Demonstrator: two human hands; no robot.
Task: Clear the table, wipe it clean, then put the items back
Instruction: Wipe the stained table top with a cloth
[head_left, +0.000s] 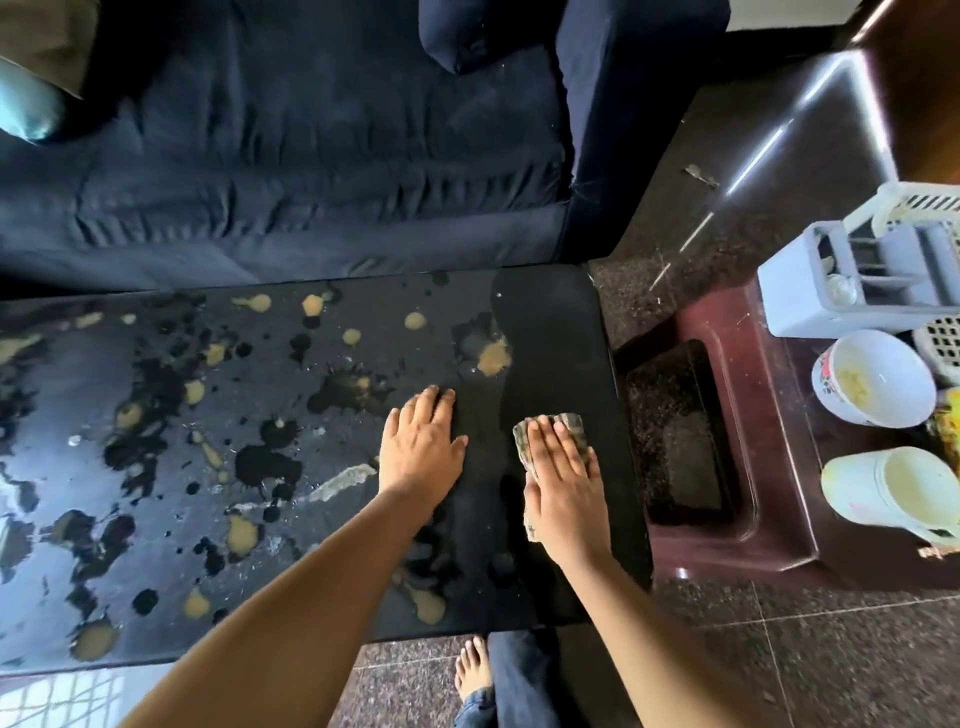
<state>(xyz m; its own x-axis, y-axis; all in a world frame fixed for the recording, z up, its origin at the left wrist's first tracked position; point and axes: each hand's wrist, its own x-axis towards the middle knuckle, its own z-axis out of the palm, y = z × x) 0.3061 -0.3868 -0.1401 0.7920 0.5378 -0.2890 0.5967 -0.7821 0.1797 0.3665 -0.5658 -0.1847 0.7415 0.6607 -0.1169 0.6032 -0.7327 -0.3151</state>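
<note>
The grey cloth (571, 422) lies near the right end of the worktop (550, 317), its long axis running from the near edge toward the sofa (311, 171). The right hand (563, 486) presses it flat with straight fingers. The left hand (421, 447) rests flat on the worktop just beside, clear of the cloth. Tan and dark splatters (493, 357) spread to the left.

Blue jeans (519, 680), bare foot (474, 669)

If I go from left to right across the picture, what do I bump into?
Messy splashes on the table → left hand flat on the table → right hand pressing a cloth → dark red stool → white bowl.
</note>
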